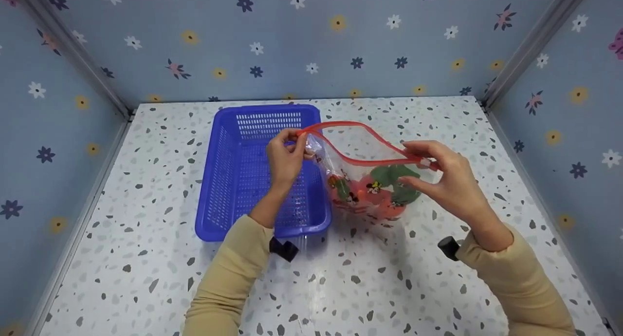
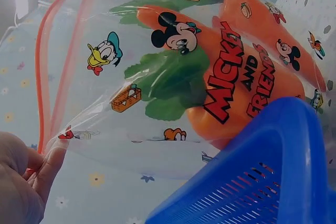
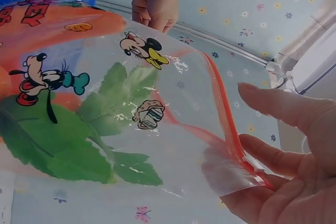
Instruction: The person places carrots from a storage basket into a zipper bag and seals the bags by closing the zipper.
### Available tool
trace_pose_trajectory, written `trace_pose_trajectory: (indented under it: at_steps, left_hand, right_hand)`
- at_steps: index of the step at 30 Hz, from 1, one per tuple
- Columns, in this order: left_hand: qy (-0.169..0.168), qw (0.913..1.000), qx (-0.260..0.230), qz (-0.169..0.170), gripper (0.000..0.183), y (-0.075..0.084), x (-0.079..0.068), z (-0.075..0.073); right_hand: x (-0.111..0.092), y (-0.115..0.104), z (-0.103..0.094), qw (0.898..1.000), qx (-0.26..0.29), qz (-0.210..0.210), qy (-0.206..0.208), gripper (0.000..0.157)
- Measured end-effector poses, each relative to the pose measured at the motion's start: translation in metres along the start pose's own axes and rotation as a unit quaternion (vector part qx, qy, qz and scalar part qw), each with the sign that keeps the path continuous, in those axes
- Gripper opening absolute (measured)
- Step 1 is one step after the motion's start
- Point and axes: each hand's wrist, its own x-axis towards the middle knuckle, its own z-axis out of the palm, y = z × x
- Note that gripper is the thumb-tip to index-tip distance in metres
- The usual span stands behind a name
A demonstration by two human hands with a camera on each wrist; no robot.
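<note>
A clear zip bag [image 1: 360,153] with a red zip rim and cartoon prints stands with its mouth spread. Inside lie orange, carrot-shaped things [image 2: 247,82] with green leaves [image 3: 52,140]. My left hand [image 1: 286,158] pinches the rim's left end, over the blue basket. At the right end, by the white zip slider [image 3: 254,163], my right hand [image 1: 450,177] holds the bag's corner among its fingers. Its thumb stands apart from the rim, in front of the bag in the head view.
A blue plastic basket [image 1: 207,199] with slotted walls stands directly left of the bag on the speckled tabletop [image 1: 146,277]. Flower-patterned panels [image 1: 311,39] enclose the back and both sides. Black camera mounts [image 1: 448,248] sit at both wrists.
</note>
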Motion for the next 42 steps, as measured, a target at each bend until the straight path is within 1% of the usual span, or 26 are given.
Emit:
trace_pose_trajectory:
  at_steps: [1, 4, 7, 9, 13, 16, 19, 22, 24, 26, 29, 30, 32, 34, 36, 39, 42]
  left_hand:
    - [0.003, 0.9999, -0.007, -0.008, 0.011, -0.002, 0.001, -0.001]
    - [0.011, 0.9994, -0.022, -0.024, 0.012, -0.016, 0.005, -0.005]
    - [0.018, 0.999, -0.024, -0.033, 0.013, -0.031, 0.009, -0.007]
    - [0.023, 0.9988, -0.025, -0.035, 0.012, -0.037, 0.01, -0.008]
    - [0.029, 0.9983, -0.032, -0.038, 0.01, -0.043, 0.01, -0.011]
    - [0.033, 0.9981, -0.028, -0.045, 0.01, -0.046, 0.01, -0.013]
    - [0.031, 0.9981, -0.016, -0.052, 0.012, -0.046, 0.01, -0.015]
    - [0.024, 0.9988, 0.013, -0.041, 0.013, -0.042, 0.009, -0.016]
    - [0.017, 0.9987, 0.042, -0.022, 0.013, -0.036, 0.008, -0.017]
    - [0.014, 0.9961, 0.087, 0.011, 0.014, -0.03, 0.006, -0.017]
    - [0.019, 0.9872, 0.146, 0.06, 0.016, -0.019, 0.002, -0.017]
    - [0.024, 0.983, 0.164, 0.079, 0.017, -0.015, 0.001, -0.016]
    - [0.032, 0.9754, 0.187, 0.112, 0.019, -0.006, -0.002, -0.015]
    - [0.032, 0.97, 0.194, 0.143, 0.021, 0.001, -0.007, -0.011]
    - [0.025, 0.9651, 0.191, 0.177, 0.023, 0.01, -0.012, -0.007]
    - [-0.004, 0.9591, 0.172, 0.225, 0.026, 0.021, -0.021, 0.002]
    - [-0.042, 0.9505, 0.151, 0.268, 0.029, 0.029, -0.029, 0.012]
  right_hand:
    - [0.0, 0.002, 0.0, 1.0, -0.002, 0.002, 0.004, 0.052]
    - [-0.001, 0.007, 0.001, 1.0, 0.003, 0.002, 0.016, 0.05]
    - [-0.002, 0.012, 0.002, 0.999, 0.013, 0.004, 0.032, 0.045]
    - [-0.003, 0.015, 0.003, 0.999, 0.018, 0.01, 0.045, 0.04]
    - [-0.005, 0.019, 0.006, 0.996, 0.023, 0.025, 0.079, 0.023]
    - [-0.005, 0.019, 0.008, 0.994, 0.036, 0.022, 0.103, 0.014]
    - [-0.004, 0.008, 0.009, 0.992, 0.048, 0.011, 0.116, 0.01]
    - [-0.004, 0.005, 0.011, 0.991, 0.056, 0.007, 0.124, 0.009]
    - [-0.004, 0.008, 0.013, 0.99, 0.061, 0.001, 0.126, 0.009]
    - [-0.005, 0.017, 0.016, 0.99, 0.065, -0.005, 0.127, 0.009]
    - [-0.005, 0.022, 0.02, 0.989, 0.068, -0.021, 0.129, 0.008]
    - [-0.005, 0.022, 0.021, 0.989, 0.069, -0.026, 0.132, 0.008]
    - [-0.006, 0.023, 0.023, 0.987, 0.071, -0.034, 0.138, 0.008]
    - [-0.006, 0.023, 0.026, 0.986, 0.075, -0.04, 0.146, 0.008]
    - [-0.005, 0.023, 0.028, 0.983, 0.084, -0.045, 0.155, 0.009]
    - [-0.005, 0.023, 0.032, 0.98, 0.094, -0.052, 0.168, 0.009]
    - [-0.004, 0.016, 0.035, 0.977, 0.103, -0.059, 0.18, 0.006]
